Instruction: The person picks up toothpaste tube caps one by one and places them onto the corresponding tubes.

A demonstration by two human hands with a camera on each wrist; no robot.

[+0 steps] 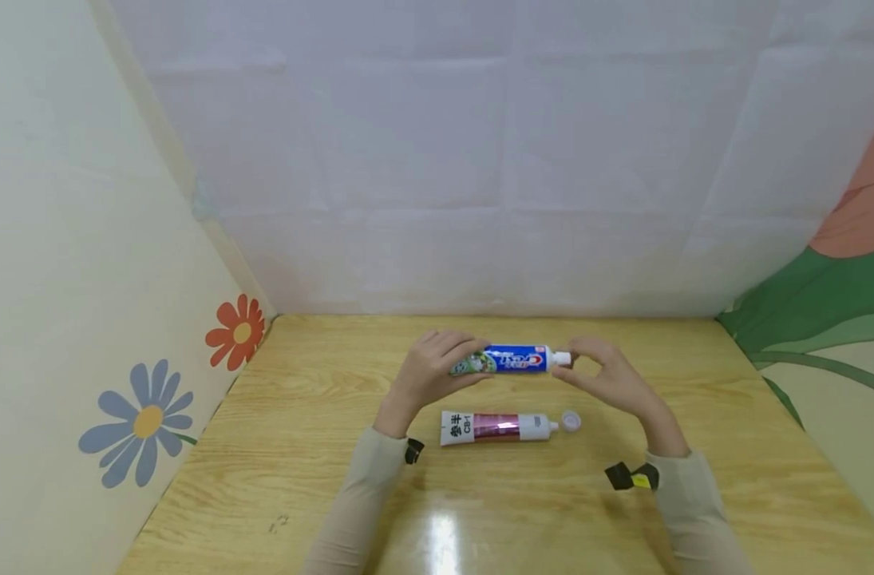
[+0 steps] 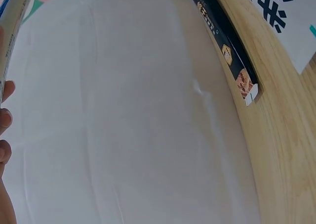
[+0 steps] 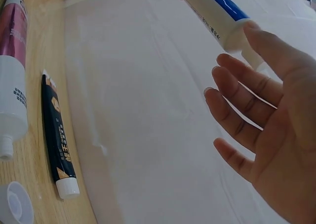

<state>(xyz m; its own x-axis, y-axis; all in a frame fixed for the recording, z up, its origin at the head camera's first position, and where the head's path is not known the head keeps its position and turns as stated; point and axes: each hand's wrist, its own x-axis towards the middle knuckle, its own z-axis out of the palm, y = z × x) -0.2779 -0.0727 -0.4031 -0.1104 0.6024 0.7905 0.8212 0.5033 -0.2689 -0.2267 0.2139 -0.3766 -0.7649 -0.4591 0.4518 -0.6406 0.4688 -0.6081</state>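
My left hand (image 1: 437,369) grips the printed end of a blue, green and white Crest toothpaste tube (image 1: 520,358), held level above the table with its lettering upside down. At the tube's white cap (image 1: 562,358), my right hand (image 1: 609,380) has thumb and forefinger on either side; the other fingers (image 3: 237,110) spread loosely in the right wrist view. Nearer to me lies a white and pink toothpaste tube (image 1: 497,427), its nozzle bare. A loose white cap (image 1: 571,420) sits just beyond that nozzle.
A black toothpaste tube (image 3: 58,135) with a white cap lies near the table's back edge, hidden in the head view behind the held tube. White sheeting (image 1: 437,160) hangs along the back. Flower-printed walls (image 1: 149,421) flank the wooden table (image 1: 278,479).
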